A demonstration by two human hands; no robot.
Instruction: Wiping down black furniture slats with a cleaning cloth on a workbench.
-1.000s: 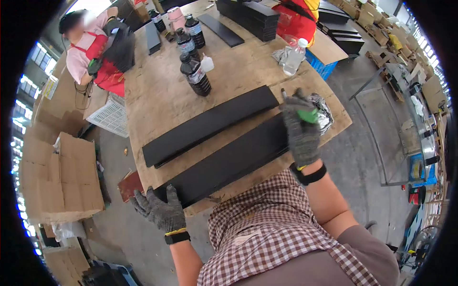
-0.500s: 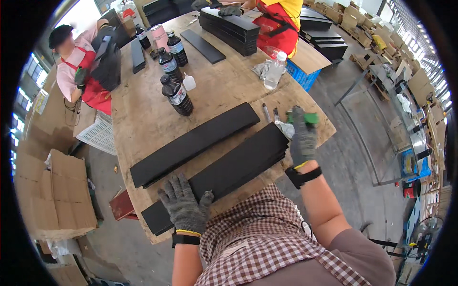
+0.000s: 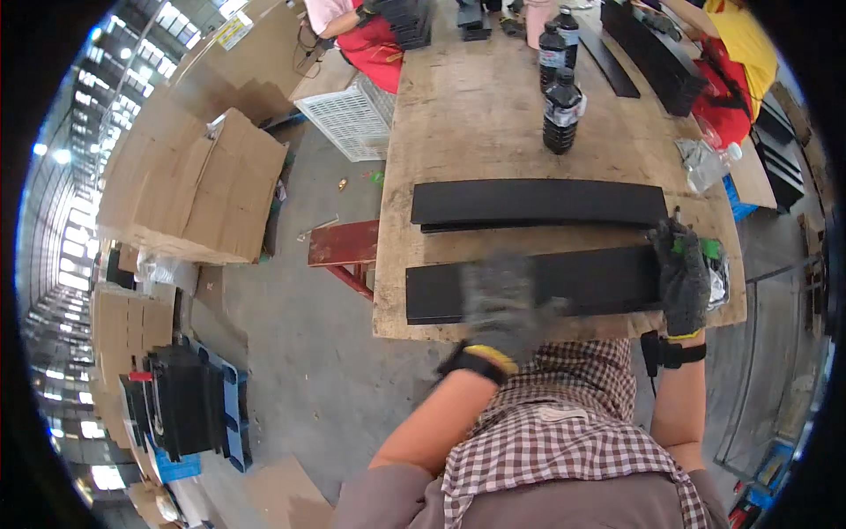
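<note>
My left hand [image 3: 500,300], in a grey knit glove, is over the middle of the near stack of black boards [image 3: 599,280]. Motion blurs its fingers, so their position cannot be told. At the stack's right end, my gloved right hand [image 3: 685,280] is closed around a small green thing [image 3: 710,249], mostly covered by the fingers; its kind is unclear. Crumpled clear plastic [image 3: 718,284] lies beside that hand. A thin pen-like tool [image 3: 677,214] shows just above its fingertips. Farther off, a second stack of black boards [image 3: 538,203] lies roughly parallel to the near one.
Several dark bottles [image 3: 561,119] stand farther back on the wooden table [image 3: 476,115]. A clear bottle [image 3: 712,167] is at the right. Co-workers in red aprons handle black boards at the far side. Left are a red stool [image 3: 344,244], a white crate [image 3: 348,119] and cardboard boxes [image 3: 198,189].
The view has swung left, so the boards now lie nearly level across it. My left hand has gone from resting flat with spread fingers to a moving blur farther right along the near stack.
</note>
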